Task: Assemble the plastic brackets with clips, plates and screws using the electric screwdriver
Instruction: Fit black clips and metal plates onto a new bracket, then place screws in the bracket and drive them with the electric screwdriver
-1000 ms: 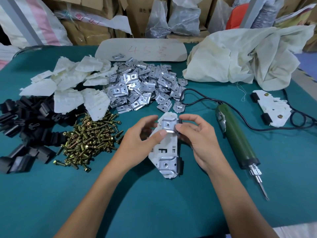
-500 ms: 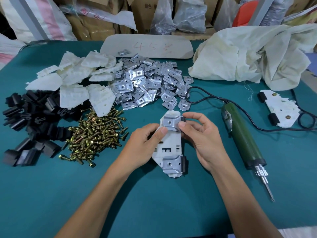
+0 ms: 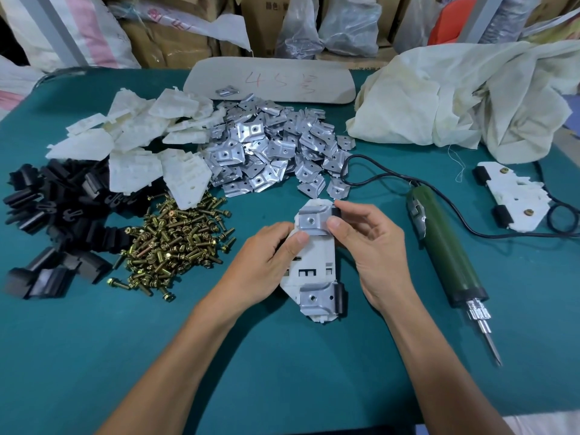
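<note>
While bracket (image 3: 314, 262) is gripped at centre by left hand (image 3: 260, 271), upper plate (image 3: 312, 219) is pinched onto it by right hand (image 3: 373, 255). Seating judged underway; next needed: screws (image 3: 175, 243) at 9 o'clock, screwdriver (image 3: 445, 252) at 3.

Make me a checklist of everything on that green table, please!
Surface: teal table cover.
Job's things: white bracket in both hands, upper plate and lower plate on it, no screws in them; bracket pile, plate pile, clip pile, screw pile; screwdriver lying at right; finished bracket with screws far right.
Clutter: cream cloth; beige board with red writing.
Hands: left hand grips the white bracket; right hand pinches the upper plate.
Cables: black cord loops from the screwdriver past the plate pile and out right.
Surroundings: cardboard boxes and plastic bags behind.
</note>
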Available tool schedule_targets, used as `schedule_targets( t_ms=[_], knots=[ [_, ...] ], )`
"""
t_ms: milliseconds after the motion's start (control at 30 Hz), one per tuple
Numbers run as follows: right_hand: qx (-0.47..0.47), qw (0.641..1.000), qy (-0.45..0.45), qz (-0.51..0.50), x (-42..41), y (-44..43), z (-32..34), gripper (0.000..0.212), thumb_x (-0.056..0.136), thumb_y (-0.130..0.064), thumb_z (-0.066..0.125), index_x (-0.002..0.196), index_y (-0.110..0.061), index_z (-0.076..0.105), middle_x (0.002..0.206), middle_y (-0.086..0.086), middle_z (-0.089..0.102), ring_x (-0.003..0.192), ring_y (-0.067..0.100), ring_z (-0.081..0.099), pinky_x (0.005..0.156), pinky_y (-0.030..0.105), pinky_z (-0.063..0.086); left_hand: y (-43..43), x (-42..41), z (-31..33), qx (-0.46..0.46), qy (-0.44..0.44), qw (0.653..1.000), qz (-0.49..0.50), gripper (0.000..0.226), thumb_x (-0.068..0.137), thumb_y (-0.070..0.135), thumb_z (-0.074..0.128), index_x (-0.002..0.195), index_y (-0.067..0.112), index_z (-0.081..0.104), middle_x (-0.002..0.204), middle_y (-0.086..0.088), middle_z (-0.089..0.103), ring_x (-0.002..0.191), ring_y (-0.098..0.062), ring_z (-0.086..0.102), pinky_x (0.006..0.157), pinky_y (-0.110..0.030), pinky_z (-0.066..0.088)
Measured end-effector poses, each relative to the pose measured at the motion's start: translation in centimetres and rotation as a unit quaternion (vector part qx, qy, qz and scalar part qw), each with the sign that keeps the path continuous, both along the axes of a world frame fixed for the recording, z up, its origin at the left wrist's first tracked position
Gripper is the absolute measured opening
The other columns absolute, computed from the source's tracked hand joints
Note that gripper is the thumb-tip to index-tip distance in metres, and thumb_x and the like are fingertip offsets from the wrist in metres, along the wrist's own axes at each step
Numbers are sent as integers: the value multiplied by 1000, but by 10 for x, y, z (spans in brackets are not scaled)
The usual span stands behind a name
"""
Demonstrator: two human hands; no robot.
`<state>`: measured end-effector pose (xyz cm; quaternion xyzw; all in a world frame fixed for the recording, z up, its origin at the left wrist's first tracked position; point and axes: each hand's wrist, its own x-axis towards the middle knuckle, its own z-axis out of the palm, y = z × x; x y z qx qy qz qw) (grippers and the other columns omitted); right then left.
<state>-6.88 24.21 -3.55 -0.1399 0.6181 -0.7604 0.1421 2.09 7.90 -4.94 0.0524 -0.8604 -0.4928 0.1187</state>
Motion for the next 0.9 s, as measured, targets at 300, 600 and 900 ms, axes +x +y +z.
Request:
schedule_targets(
  t_ms=[300, 600, 900],
  knots=[
    [30, 999, -17, -1, -5, 0, -3, 25, 82, -9, 83, 103, -19, 75, 98, 1, 79, 94, 12, 73, 85, 24, 58, 5, 0, -1, -40, -21, 999, 24, 53, 99, 61, 34, 79, 14, 51, 75, 0, 52, 77, -14, 47, 70, -27, 37],
    [249, 960, 121, -34, -4, 2, -12, 20, 94, -38, 73, 114, -35, 74, 111, -23, 72, 103, -4, 65, 87, 9, 49, -43, 23, 26, -274, 17, 945, 179, 12, 98, 26, 63, 100, 19, 72, 94, 7, 69, 91, -16, 57, 89, -22, 28],
    [331, 861, 373, 96, 29, -40, 19, 11, 95, -32, 69, 102, -26, 74, 99, -10, 71, 96, 13, 56, 90, 27, 40, -85, 44, 27, -307, -154, 925, 160, 10, 93, 39, 66, 100, 34, 71, 97, 5, 61, 107, -25, 52, 103, -37, 32]
  ],
)
